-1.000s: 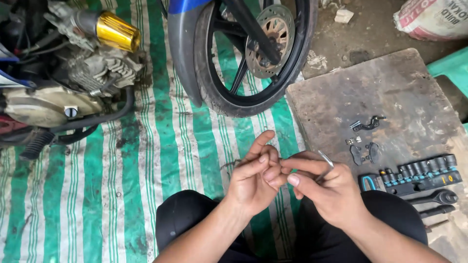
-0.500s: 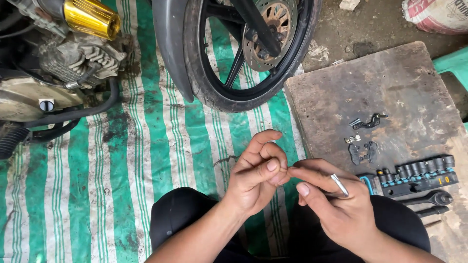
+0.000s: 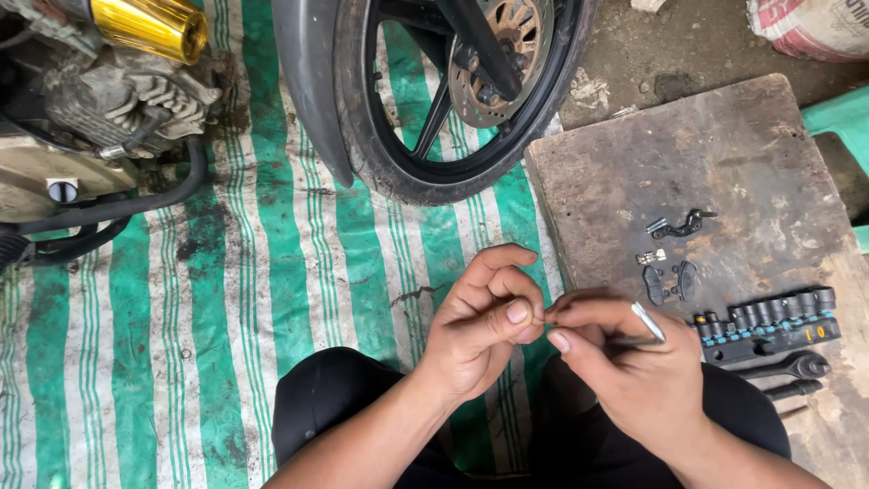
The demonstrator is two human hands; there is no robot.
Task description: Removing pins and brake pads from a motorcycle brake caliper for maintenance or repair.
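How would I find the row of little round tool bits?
Look at the dark wooden board right of the wheel. Near its lower edge lies the socket rail: the only straight row of small cylinders, with blue bases, just above two wrench handles.

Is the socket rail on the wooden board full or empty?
Mostly full: the socket rail on the board carries a row of sockets.

Single head-worn view, looking steeply down, close over hands point(image 3: 561, 349), striped mat point(image 3: 226, 299) and motorcycle wheel point(image 3: 453, 100) ahead
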